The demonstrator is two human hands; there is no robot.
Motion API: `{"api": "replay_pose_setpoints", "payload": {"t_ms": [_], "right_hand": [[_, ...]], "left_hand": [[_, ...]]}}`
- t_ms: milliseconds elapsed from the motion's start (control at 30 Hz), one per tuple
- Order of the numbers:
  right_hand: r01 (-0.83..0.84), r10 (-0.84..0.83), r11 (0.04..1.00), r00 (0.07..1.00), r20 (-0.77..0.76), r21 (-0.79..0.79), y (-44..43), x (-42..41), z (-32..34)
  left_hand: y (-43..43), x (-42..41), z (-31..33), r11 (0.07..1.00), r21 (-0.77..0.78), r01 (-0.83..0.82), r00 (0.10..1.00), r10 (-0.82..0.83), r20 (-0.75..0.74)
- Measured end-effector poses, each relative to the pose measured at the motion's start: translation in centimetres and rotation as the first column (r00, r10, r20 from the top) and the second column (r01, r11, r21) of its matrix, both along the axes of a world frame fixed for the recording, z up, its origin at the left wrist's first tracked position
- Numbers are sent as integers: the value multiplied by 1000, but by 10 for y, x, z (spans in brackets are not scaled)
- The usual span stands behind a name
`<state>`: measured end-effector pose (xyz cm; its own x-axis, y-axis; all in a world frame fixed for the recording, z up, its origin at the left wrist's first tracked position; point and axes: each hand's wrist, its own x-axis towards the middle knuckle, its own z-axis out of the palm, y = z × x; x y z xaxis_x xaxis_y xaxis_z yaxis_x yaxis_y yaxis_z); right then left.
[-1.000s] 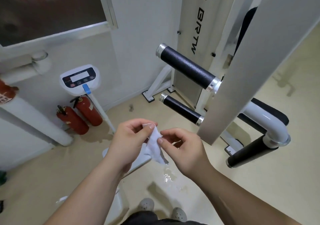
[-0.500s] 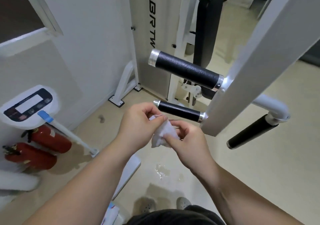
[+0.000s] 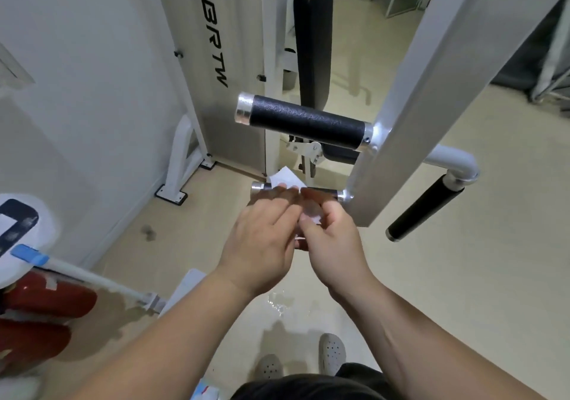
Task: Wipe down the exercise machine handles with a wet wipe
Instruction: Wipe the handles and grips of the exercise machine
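The wet wipe (image 3: pixel 285 179) is held right at the lower handle (image 3: pixel 327 193), its white corner poking up over the bar. The left hand (image 3: pixel 262 242) and the right hand (image 3: pixel 333 239) each have a closed grip pinching it. Wiping seems barely begun. The upper handle (image 3: pixel 305 123) above it and the angled handle (image 3: pixel 422 208) to its right look untouched.

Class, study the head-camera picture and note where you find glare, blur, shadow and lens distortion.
Head view: glare on the upper handle's chrome cap and the wet floor patch; smear on the fire extinguishers at the left edge; left hand, right hand and wet wipe slightly soft; faint shadow before the shoes; the wide lens tilts the white upright.
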<state>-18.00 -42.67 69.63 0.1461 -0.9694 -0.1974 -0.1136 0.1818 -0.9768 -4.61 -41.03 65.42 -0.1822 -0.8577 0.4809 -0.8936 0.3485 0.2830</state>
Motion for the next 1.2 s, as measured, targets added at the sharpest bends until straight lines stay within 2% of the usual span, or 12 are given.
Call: {"api": "replay_pose_setpoints", "payload": {"t_ms": [67, 133, 233, 300, 333, 400, 467, 600, 767, 867, 1067, 1200], "right_hand": [[-69, 49, 993, 977, -209, -92, 5, -13, -6], [-95, -68, 928, 908, -413, -360, 9, -33, -4], [-115, -450, 570, 785, -426, -813, 7, -69, 6], [-100, -634, 413, 682, -365, -905, -6, -92, 9], [-120, -670, 419, 629, -395, -900, -15, -100, 10], [-197, -661, 515, 528, -533, -834, -34, -109, 14], [-275, -634, 553, 474, -611, -786, -49, -110, 18], [-308, -636, 506, 498, -589, -806, -67, -98, 23], [-324, -623, 495, 514, -589, -806, -78, -95, 19], [-322, -631, 466, 531, -565, -824, -81, -94, 19], [-353, -597, 466, 551, -583, -811, -87, -106, 15], [-401, -557, 415, 599, -576, -817, -87, -112, 15]], "left_hand": [[-3, -1, -2, 999, -16, -35, 998, 35, 42], [-7, 4, -5, 994, -54, -90, 993, 94, 73], [-13, 18, -10, 984, -60, -169, 978, 175, 112], [-15, 15, -9, 978, -32, -207, 963, 210, 171], [-16, 7, -7, 972, 6, -236, 949, 229, 215], [-21, -16, -6, 957, 77, -279, 921, 244, 305], [-28, -43, -7, 960, 100, -262, 914, 214, 344], [-34, -63, -7, 968, 81, -236, 890, 182, 418], [-28, -5, -7, 875, 77, -477, 802, 398, 445], [-32, -18, -7, 826, 85, -558, 764, 471, 440], [-38, -83, -20, 892, 77, -445, 835, 382, 396], [-33, -53, -24, 756, 100, -647, 737, 586, 337]]}}
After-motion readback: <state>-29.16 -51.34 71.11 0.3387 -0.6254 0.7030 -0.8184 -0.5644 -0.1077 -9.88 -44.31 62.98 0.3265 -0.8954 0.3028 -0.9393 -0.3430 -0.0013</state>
